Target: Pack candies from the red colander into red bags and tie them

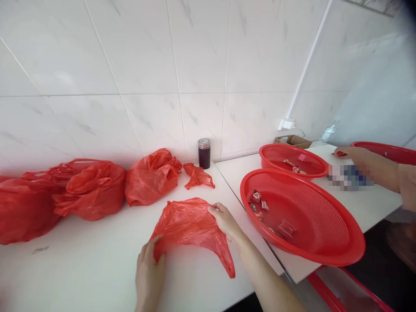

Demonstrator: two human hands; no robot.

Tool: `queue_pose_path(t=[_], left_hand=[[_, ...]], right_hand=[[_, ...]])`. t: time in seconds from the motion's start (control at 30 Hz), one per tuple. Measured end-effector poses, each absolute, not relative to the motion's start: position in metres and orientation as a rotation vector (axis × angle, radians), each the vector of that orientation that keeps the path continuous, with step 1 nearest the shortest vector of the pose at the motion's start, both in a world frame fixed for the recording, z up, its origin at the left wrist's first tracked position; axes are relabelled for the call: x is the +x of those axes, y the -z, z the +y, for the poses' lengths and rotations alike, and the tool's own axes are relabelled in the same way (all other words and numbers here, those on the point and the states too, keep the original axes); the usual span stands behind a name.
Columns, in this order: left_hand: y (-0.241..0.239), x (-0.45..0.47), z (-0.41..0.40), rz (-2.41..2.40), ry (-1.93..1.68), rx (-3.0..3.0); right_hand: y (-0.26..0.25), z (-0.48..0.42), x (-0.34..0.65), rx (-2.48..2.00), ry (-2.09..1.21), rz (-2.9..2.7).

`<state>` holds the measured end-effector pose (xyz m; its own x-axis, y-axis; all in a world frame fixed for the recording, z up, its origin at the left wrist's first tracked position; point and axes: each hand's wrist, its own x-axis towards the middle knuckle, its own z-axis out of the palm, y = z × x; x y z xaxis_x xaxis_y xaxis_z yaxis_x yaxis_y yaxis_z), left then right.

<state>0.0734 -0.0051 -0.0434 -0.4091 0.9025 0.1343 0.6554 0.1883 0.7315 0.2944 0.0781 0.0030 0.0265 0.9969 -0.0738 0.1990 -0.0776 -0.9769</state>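
A thin red plastic bag (188, 225) lies spread over the white table in front of me, one handle trailing toward me on the right. My left hand (150, 264) grips the bag's left edge, thumb and fingers closed on the plastic. At the upper right edge, my right hand (225, 220) pinches the bag between thumb and fingers. To the right stands a big red perforated basket (325, 216), with several small wrapped candies (256, 196) along its left side.
Several full red bags (151, 177) line the wall at left. Near a dark lidded cup (204, 155) lies a crumpled red bag (199, 175). Behind the near basket is a second red basket (292, 151). Another person's hand (346, 152) holds a small item at right.
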Motion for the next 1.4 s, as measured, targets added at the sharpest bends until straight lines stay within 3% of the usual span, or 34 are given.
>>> queue_pose_path(t=[0.2,0.3,0.47,0.67,0.77,0.9,1.03,1.13,1.27,1.4], left_hand=[[0.024,0.042,-0.017,1.877,-1.007,1.232],[0.008,0.049,-0.025,1.74,-1.045,1.12],[-0.012,0.072,-0.028,1.489,-1.149,0.975],[-0.024,0.078,-0.034,1.078,-1.364,0.525],[-0.034,0.058,-0.033,1.045,-1.465,0.131],[-0.042,0.029,-0.026,1.06,-1.552,-0.058],[-0.033,0.023,-0.028,1.164,-1.511,0.129],[-0.021,0.028,-0.038,1.278,-1.431,0.611],[-0.001,0.046,-0.045,1.815,-1.082,1.475],[0.02,0.066,-0.036,2.172,-0.798,1.775]], right_hand=[[-0.015,0.08,0.319,-1.612,-0.799,-1.349],[-0.041,0.046,0.299,-1.358,-0.475,-1.544],[-0.059,-0.016,0.25,-0.801,-0.636,-2.088],[-0.03,0.012,0.266,-1.231,-0.373,-2.469],[-0.044,0.023,0.297,-1.384,-0.523,-2.713],[-0.078,0.023,0.327,-1.431,-1.079,-2.783],[-0.086,0.024,0.335,-1.489,-1.212,-2.673],[-0.076,0.026,0.333,-1.651,-1.196,-2.566],[-0.06,0.025,0.322,-1.688,-1.16,-2.511],[-0.048,0.023,0.31,-1.709,-1.026,-2.539]])
